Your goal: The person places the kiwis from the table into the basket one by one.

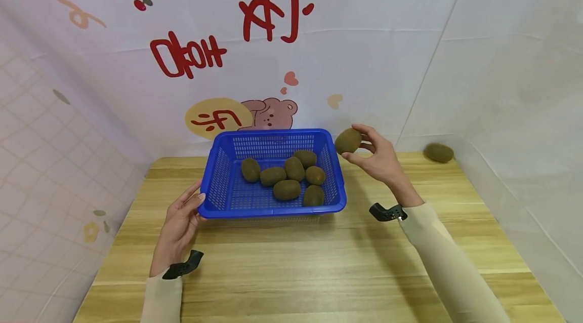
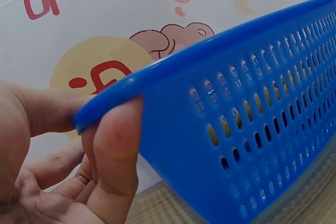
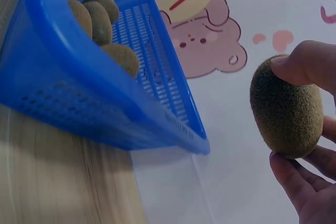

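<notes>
A blue plastic basket with slotted walls stands near the back of the table, and several brown kiwis lie inside it, mostly toward its right side. My left hand grips the basket's left front corner; in the left wrist view, thumb and fingers pinch the blue rim. Beyond the basket's right rim, my right hand holds one kiwi in the air between thumb and fingers. The right wrist view shows this kiwi upright, apart from the basket.
Another kiwi lies alone at the table's back right corner. The wooden table meets a white printed cloth behind, with more white cloth at the left and right sides.
</notes>
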`<move>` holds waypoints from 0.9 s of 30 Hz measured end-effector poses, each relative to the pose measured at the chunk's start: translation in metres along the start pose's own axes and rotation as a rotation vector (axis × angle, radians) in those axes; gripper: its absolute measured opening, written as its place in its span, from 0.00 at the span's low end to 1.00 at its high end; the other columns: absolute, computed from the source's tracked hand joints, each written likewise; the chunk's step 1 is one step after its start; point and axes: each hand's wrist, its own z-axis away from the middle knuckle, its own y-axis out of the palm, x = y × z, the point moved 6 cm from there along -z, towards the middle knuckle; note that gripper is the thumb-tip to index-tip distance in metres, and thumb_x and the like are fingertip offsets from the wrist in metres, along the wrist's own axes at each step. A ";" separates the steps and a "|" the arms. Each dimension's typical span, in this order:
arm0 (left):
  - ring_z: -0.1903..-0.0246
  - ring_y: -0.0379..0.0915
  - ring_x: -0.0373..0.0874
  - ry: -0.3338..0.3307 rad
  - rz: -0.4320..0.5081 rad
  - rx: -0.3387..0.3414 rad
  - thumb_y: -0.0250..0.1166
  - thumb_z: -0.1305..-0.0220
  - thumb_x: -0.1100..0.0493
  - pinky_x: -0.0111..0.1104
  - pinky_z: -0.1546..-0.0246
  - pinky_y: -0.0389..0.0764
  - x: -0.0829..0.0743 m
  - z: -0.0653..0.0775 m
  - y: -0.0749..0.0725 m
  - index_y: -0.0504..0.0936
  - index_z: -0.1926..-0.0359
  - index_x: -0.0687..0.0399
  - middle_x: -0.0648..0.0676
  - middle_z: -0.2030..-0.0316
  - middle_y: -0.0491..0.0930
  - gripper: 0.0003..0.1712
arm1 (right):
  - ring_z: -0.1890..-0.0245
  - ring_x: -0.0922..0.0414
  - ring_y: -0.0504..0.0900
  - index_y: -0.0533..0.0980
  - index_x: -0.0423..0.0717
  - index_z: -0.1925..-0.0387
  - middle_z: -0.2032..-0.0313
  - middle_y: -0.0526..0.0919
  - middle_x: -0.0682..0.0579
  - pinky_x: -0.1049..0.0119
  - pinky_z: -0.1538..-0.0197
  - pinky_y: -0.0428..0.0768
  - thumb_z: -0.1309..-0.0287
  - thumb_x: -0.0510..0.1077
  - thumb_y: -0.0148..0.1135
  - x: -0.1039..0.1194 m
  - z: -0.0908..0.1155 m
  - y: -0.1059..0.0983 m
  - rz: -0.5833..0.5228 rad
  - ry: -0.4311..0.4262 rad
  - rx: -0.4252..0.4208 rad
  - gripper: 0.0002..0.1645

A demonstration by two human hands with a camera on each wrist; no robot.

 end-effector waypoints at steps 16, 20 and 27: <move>0.69 0.85 0.39 0.005 0.019 0.003 0.59 0.24 0.65 0.26 0.73 0.86 0.001 0.000 -0.001 0.54 0.21 0.58 0.50 0.60 0.87 0.37 | 0.38 0.49 0.78 0.70 0.51 0.29 0.36 0.78 0.49 0.51 0.35 0.80 0.47 0.41 0.79 0.026 -0.013 0.037 0.012 -0.085 0.088 0.45; 0.69 0.86 0.39 0.006 0.027 0.002 0.59 0.24 0.65 0.26 0.73 0.86 0.001 0.000 -0.001 0.54 0.21 0.58 0.51 0.60 0.87 0.37 | 0.37 0.48 0.78 0.69 0.50 0.29 0.35 0.78 0.48 0.50 0.34 0.80 0.47 0.42 0.79 0.032 -0.016 0.046 0.015 -0.096 0.115 0.45; 0.69 0.84 0.38 -0.004 0.000 0.015 0.57 0.23 0.65 0.26 0.73 0.85 0.001 0.000 0.000 0.55 0.22 0.57 0.49 0.60 0.87 0.35 | 0.38 0.50 0.78 0.69 0.51 0.29 0.35 0.77 0.49 0.50 0.33 0.79 0.46 0.45 0.79 0.042 -0.022 0.060 0.026 -0.091 0.150 0.44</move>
